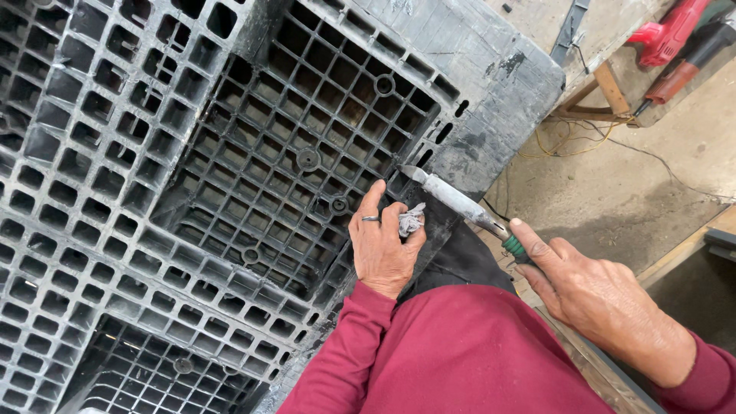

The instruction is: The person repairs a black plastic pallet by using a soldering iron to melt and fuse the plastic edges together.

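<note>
A big black plastic pallet (192, 192) with a grid of ribs fills the left and middle of the view, underside up. My left hand (381, 245), with a ring on one finger, rests on the pallet's edge and pinches a small grey crumpled lump (411, 221). My right hand (598, 295) grips the green handle of a long metal tool (456, 201). The tool's flat grey tip touches the pallet's rim just above my left hand. Both arms wear dark red sleeves.
A red power tool (671, 34) lies at the top right beside a wooden frame (609, 88). Yellow and black wires (571, 142) trail over the concrete floor (613, 192). A wooden edge (690, 245) runs along the right side.
</note>
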